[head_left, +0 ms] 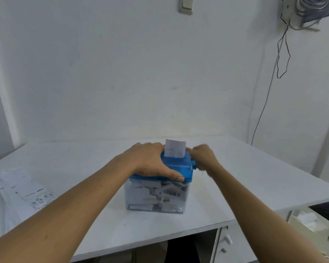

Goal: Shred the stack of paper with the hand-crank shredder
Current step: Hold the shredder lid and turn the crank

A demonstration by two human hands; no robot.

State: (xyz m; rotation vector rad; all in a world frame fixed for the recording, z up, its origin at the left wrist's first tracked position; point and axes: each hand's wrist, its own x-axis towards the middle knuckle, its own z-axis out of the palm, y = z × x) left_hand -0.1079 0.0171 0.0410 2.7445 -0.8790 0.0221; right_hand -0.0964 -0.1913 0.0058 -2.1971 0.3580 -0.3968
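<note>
1. The hand-crank shredder (178, 168) stands near the middle of the white table (254, 177). It has a blue lid on top of a clear bin (140, 196).
2. The bin is packed with white paper shreds (167, 188), seen through its front wall.
3. A single sheet (175, 149) stands upright in the slot on top of the lid. Its upper part sticks out and shows a faint line of print.
4. The left hand (152, 160) lies over the left part of the lid and grips it. The thumb runs along the near edge and the fingers are draped over the top toward the far side, close together. Their tips are hidden behind the sheet.
5. The right hand (203, 156) is at the right end of the lid, by the crank (194, 165). It is blurred, but the fingers look curled into a fist around the handle, which is itself hidden. Only the blue hub shows.
6. The stack of paper (23, 186) lies flat at the left edge of the table, well apart from the shredder. It is made of printed sheets with small drawings, fanned unevenly.
7. Behind the table is a white wall with a light switch (186, 5) high up, and thin cables (281, 54) hang at the right.
8. Under the table's right side is a drawer front (224, 242) with a small knob.
</note>
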